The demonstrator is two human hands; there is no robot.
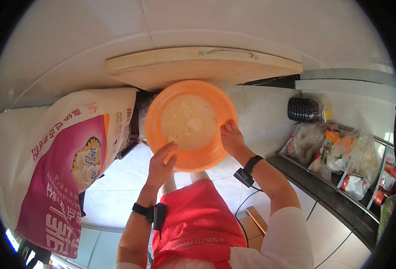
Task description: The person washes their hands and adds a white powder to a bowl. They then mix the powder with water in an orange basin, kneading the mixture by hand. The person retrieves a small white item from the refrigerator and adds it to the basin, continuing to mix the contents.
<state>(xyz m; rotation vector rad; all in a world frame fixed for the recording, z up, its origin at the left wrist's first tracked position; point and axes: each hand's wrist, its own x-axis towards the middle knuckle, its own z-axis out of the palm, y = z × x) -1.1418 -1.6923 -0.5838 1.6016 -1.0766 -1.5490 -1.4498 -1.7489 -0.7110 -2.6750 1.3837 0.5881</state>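
Note:
An orange plastic basin (192, 161) is in front of me with a pale, lumpy mixture (188, 122) in its bottom. It looks like wet flour or dough, with a rounder whitish lump near the middle. At the basin's near left edge is my left hand (161, 166), its thumb and fingers apart and fingertips over the rim. My right hand (231, 138) lies over the right side of the basin with its fingers bent inward. Its thumb is hidden, so I cannot tell whether it grips the rim. What holds the basin up is also hidden.
Left stands a large printed flour sack (60, 168). Behind the basin a thick wooden board (204, 65) with a metal handle leans on the wall. To the right, a rack (339, 188) holds bagged packets beside a dark plastic bottle (303, 109). A cable (240, 210) hangs near my right arm.

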